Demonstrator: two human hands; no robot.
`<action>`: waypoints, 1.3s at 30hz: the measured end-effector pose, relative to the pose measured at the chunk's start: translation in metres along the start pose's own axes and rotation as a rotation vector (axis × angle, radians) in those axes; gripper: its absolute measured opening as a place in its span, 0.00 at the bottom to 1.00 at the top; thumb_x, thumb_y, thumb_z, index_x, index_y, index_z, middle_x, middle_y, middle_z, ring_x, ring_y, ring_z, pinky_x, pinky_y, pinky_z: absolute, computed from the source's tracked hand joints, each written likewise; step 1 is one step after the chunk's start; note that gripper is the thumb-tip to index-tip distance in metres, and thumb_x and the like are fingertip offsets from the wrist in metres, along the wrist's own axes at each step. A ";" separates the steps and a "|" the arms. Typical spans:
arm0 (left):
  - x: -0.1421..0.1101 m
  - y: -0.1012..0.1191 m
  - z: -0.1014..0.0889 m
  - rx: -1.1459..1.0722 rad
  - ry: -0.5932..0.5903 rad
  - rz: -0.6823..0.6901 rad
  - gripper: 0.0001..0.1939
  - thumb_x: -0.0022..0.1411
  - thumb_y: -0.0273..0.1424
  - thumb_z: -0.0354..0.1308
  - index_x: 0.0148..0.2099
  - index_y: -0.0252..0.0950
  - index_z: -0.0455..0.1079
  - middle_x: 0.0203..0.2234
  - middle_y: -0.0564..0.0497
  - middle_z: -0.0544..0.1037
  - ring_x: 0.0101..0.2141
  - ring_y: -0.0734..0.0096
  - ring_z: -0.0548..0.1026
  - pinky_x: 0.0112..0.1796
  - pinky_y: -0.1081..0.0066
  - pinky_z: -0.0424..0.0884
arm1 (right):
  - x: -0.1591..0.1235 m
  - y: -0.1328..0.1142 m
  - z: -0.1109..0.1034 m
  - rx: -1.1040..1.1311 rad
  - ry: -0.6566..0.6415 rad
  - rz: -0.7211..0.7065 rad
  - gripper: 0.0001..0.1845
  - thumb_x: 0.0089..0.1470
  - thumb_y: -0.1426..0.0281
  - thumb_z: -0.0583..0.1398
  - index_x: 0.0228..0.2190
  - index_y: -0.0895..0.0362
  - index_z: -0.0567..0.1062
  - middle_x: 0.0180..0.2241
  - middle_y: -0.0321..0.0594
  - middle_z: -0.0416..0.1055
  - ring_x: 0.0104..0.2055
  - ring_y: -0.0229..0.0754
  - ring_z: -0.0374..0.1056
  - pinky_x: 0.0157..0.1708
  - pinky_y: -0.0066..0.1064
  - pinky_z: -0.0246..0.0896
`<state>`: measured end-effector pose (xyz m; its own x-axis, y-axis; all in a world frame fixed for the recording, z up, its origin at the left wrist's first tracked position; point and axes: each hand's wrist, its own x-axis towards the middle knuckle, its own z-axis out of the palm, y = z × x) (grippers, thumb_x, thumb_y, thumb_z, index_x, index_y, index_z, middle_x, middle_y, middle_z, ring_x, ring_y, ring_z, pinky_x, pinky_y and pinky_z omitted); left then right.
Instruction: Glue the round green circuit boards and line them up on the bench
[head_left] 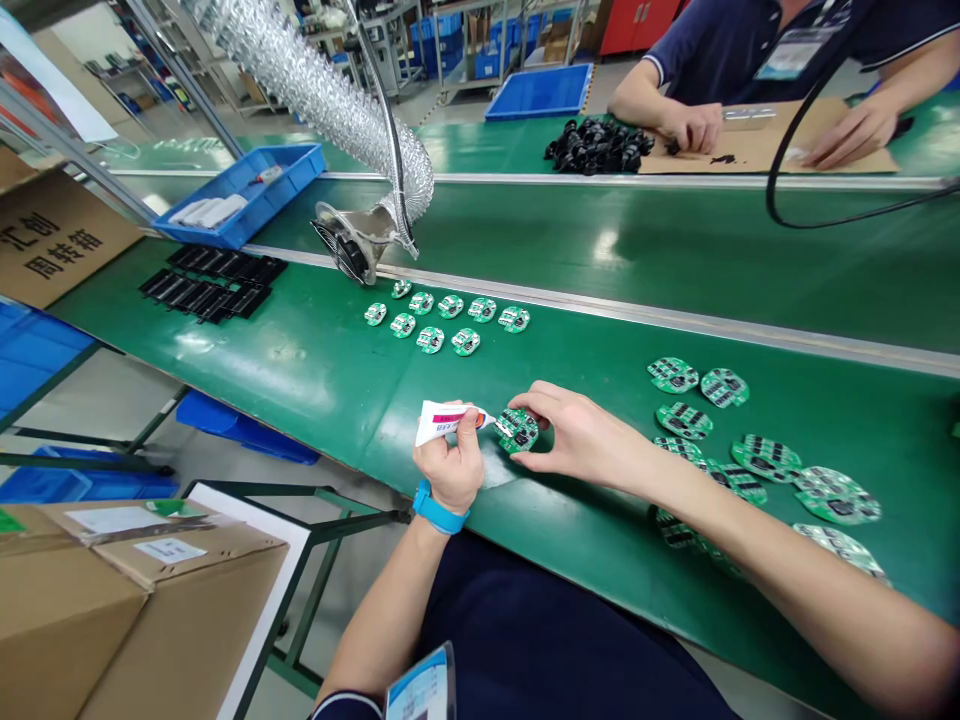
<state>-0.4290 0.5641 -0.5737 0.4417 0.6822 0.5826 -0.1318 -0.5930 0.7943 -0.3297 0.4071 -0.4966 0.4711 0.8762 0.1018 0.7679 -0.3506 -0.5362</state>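
My left hand (451, 458) is closed around a small white tube (444, 420) with a pink label, its tip pointing right at a round green circuit board (517, 429). My right hand (576, 433) pinches that board by its edge and holds it just above the green table (315, 370). A blue band sits on my left wrist. Several similar round boards (757, 455) lie in a loose pile to the right of my right forearm. Another group of smaller round boards (450, 318) lies in two rows farther back.
A silver flexible duct (330, 100) ends in a small fan (346, 250) near the rows. Black strips (211, 282) and a blue tray (244, 192) sit at left. Cardboard boxes (112, 590) stand lower left. Across the conveyor, another person's hands (694, 125) work beside black parts (598, 145).
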 end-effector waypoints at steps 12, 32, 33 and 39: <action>-0.005 0.009 0.010 -0.039 -0.040 -0.136 0.17 0.65 0.44 0.60 0.41 0.34 0.74 0.34 0.43 0.82 0.34 0.63 0.82 0.35 0.66 0.79 | 0.000 -0.003 0.001 -0.005 0.004 -0.005 0.22 0.49 0.67 0.69 0.46 0.58 0.72 0.40 0.45 0.71 0.40 0.48 0.69 0.35 0.36 0.66; -0.011 0.020 0.014 -0.151 -0.103 -0.154 0.14 0.66 0.42 0.60 0.42 0.35 0.74 0.35 0.44 0.82 0.34 0.63 0.82 0.36 0.65 0.80 | 0.000 -0.006 0.000 0.031 0.024 -0.028 0.21 0.49 0.68 0.69 0.45 0.57 0.73 0.38 0.43 0.70 0.38 0.46 0.69 0.33 0.34 0.63; -0.010 0.020 0.015 -0.149 -0.099 -0.152 0.14 0.66 0.42 0.60 0.42 0.35 0.74 0.35 0.44 0.82 0.34 0.63 0.82 0.36 0.65 0.80 | 0.000 -0.006 0.000 0.028 0.020 -0.025 0.21 0.49 0.68 0.69 0.44 0.57 0.73 0.37 0.43 0.70 0.38 0.46 0.69 0.32 0.34 0.63; -0.009 0.020 0.011 -0.154 -0.055 -0.160 0.15 0.66 0.42 0.60 0.42 0.34 0.74 0.35 0.44 0.82 0.33 0.64 0.82 0.36 0.66 0.80 | 0.001 -0.006 0.001 0.015 0.006 -0.014 0.21 0.49 0.69 0.69 0.45 0.58 0.72 0.38 0.43 0.70 0.39 0.47 0.69 0.33 0.34 0.63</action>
<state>-0.4262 0.5411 -0.5648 0.5150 0.7354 0.4403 -0.1881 -0.4042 0.8951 -0.3343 0.4102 -0.4942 0.4632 0.8789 0.1139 0.7678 -0.3338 -0.5468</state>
